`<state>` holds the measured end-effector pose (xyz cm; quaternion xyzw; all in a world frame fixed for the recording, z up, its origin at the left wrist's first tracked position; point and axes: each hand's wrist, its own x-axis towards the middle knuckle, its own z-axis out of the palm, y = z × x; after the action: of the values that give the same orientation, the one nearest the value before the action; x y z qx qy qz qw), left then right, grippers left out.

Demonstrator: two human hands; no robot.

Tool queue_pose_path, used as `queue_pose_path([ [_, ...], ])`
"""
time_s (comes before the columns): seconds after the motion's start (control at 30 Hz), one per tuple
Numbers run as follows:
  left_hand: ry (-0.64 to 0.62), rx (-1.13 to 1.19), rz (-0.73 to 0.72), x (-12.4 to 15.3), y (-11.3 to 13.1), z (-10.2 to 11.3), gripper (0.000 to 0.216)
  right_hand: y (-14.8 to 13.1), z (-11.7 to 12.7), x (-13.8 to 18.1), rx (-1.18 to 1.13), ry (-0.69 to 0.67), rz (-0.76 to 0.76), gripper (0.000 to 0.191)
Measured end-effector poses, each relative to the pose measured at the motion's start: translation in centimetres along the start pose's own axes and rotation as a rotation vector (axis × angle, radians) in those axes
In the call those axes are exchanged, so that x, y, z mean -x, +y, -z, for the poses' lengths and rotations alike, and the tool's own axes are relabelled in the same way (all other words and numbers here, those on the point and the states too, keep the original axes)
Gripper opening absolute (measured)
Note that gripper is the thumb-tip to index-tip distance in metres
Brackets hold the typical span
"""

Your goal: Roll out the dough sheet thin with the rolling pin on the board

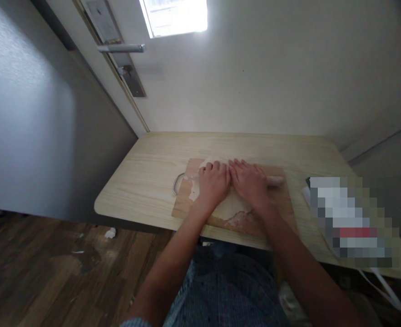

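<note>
A thin, pale sheet of dough [230, 205] lies spread over a wooden cutting board [284, 209]. Across it runs a rolling pin [275, 180], whose right end sticks out beyond my right hand [250, 181]. My left hand [215, 182] is closed over the pin, its fingers bent down on the far side. Close beside it, my right hand presses on the pin with its fingers together and pointing away from me. Both hands hide most of the pin. The dough has an uneven near edge, with whitish flour on the board next to it.
The board, with a metal handle [177, 184] on its left, rests on a light wooden table [142, 181]. A blurred-out object [350, 222] lies at the table's right. Behind stands a pale door with a lever handle [121, 48]. White scraps [111, 233] litter the wooden floor.
</note>
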<state>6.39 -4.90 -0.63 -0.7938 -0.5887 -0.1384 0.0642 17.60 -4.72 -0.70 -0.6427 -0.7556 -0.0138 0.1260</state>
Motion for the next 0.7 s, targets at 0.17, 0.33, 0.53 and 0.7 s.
queue_pose_path([
  [0.17,-0.040,-0.009,0.028,-2.7,-0.5,-0.5,0.035,0.6,0.0,-2.5,0.018,-0.079,-0.047,0.045],
  [0.33,-0.151,0.018,-0.069,-2.2,-1.0,0.5,0.039,0.5,0.3,-1.5,0.015,-0.047,-0.028,0.045],
  [0.53,-0.064,0.026,-0.130,4.6,-0.4,1.7,0.042,-0.7,0.8,5.3,-0.081,0.027,0.101,0.043],
  [0.7,-0.075,0.014,-0.082,8.0,0.4,1.7,0.049,-1.3,0.7,8.5,-0.114,0.060,0.086,0.042],
])
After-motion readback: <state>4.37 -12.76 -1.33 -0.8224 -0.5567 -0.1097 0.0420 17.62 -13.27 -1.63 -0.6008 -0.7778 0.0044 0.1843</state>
